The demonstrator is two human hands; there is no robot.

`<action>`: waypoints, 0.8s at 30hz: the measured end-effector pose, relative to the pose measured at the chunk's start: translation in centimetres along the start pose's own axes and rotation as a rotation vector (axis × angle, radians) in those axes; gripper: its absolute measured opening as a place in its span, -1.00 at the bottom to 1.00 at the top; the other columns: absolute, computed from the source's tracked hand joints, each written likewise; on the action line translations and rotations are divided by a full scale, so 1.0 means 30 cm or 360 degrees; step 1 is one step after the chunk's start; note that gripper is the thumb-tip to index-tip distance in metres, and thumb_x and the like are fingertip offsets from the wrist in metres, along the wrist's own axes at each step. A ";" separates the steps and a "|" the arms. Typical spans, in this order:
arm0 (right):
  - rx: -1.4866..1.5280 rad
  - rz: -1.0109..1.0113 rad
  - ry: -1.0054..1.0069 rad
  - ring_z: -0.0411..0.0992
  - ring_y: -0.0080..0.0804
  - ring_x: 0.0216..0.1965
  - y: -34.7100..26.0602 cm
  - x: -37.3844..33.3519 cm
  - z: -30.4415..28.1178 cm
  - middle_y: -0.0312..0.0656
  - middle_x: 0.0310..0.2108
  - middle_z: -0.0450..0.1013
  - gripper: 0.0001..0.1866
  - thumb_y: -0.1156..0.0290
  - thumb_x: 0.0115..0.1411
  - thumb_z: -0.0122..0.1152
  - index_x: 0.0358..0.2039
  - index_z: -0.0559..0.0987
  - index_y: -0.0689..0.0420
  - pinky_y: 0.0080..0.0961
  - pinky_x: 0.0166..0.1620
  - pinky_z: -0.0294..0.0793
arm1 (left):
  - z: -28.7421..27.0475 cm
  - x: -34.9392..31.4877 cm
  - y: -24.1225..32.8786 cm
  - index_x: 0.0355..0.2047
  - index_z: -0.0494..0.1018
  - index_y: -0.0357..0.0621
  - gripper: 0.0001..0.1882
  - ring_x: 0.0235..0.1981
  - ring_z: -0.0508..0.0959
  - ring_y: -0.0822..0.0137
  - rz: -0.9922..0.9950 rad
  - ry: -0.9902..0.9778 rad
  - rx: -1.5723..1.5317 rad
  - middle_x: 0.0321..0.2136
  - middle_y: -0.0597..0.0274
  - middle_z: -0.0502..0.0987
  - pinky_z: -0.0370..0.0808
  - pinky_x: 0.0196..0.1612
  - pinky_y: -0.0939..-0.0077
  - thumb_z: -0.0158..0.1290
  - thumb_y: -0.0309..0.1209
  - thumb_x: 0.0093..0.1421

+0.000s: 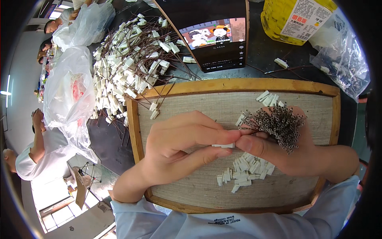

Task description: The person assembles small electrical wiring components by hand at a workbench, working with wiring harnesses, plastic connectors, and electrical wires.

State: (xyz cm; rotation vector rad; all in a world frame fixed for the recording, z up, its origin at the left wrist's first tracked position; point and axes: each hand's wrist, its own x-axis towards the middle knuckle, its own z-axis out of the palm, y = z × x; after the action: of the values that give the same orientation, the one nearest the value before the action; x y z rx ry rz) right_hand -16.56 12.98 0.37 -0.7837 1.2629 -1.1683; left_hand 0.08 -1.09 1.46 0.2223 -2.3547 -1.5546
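Observation:
My left hand (175, 145) pinches a small white plastic connector housing (223, 145) between thumb and forefinger, above the tray. My right hand (296, 161) is wrapped round a thick bundle of dark wires (280, 125), whose many small metal terminal ends point up. The right thumb tip meets the left forefinger tip beside the housing. What lies between those tips is partly hidden. Under my hands is a wood-framed tray (223, 84) with a woven-looking grey bottom. Loose white connector housings (248, 171) lie in it near the middle, and a few more (267, 97) beyond the bundle.
A large heap of white connectors on brown wires (131, 67) lies past the tray's left corner. Behind the tray stands a lit phone (219, 51). At the far right are a yellow container (278, 18) and a clear bag (348, 71). Other people (49, 149) sit at left beyond plastic bags (59, 99).

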 end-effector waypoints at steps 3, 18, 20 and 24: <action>0.0143 0.0015 0.0069 0.34 -0.75 -0.47 0.004 0.001 0.010 -0.32 -0.52 0.47 -0.84 0.42 0.09 0.26 -0.39 0.56 0.25 -0.68 -0.45 0.32 | -0.003 -0.003 0.007 -0.43 0.54 -0.35 -0.82 -0.44 0.52 0.34 0.0001 0.0026 0.0005 -0.46 0.03 0.55 0.41 -0.40 0.59 0.23 -0.59 -0.10; 0.0335 -0.0018 0.0398 0.04 -0.81 -0.65 -0.002 0.007 0.019 -0.52 -0.63 0.20 -0.81 0.31 0.22 0.08 -0.21 0.41 0.12 -0.75 -0.62 0.00 | 0.041 0.013 0.006 -0.21 0.45 -0.19 -0.64 -0.12 0.41 0.16 0.0220 -0.0293 0.1204 -0.19 0.14 0.41 0.35 -0.08 0.28 0.10 -0.46 -0.10; 0.0305 -0.0136 0.0339 0.05 -0.80 -0.65 -0.003 0.007 0.018 -0.50 -0.62 0.22 -0.82 0.33 0.21 0.10 -0.22 0.42 0.12 -0.75 -0.62 0.00 | 0.059 0.025 -0.014 -0.20 0.45 -0.17 -0.63 -0.12 0.42 0.18 0.0368 -0.0398 0.1344 -0.19 0.15 0.41 0.37 -0.09 0.27 0.07 -0.43 -0.09; 0.0390 -0.0004 0.0389 0.04 -0.80 -0.65 -0.011 0.000 0.011 -0.49 -0.63 0.22 -0.84 0.36 0.19 0.11 -0.26 0.44 0.13 -0.74 -0.62 -0.01 | 0.062 0.023 -0.056 -0.26 0.47 -0.18 -0.68 -0.16 0.46 0.19 0.0552 -0.0402 0.1447 -0.25 0.13 0.43 0.41 -0.12 0.32 0.01 -0.42 -0.09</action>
State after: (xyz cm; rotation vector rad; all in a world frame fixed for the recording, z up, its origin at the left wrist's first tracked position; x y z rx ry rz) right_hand -16.30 12.82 0.74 -0.4716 1.2850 -1.4217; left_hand -1.27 -0.35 -0.65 -0.1982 -2.9337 -0.2999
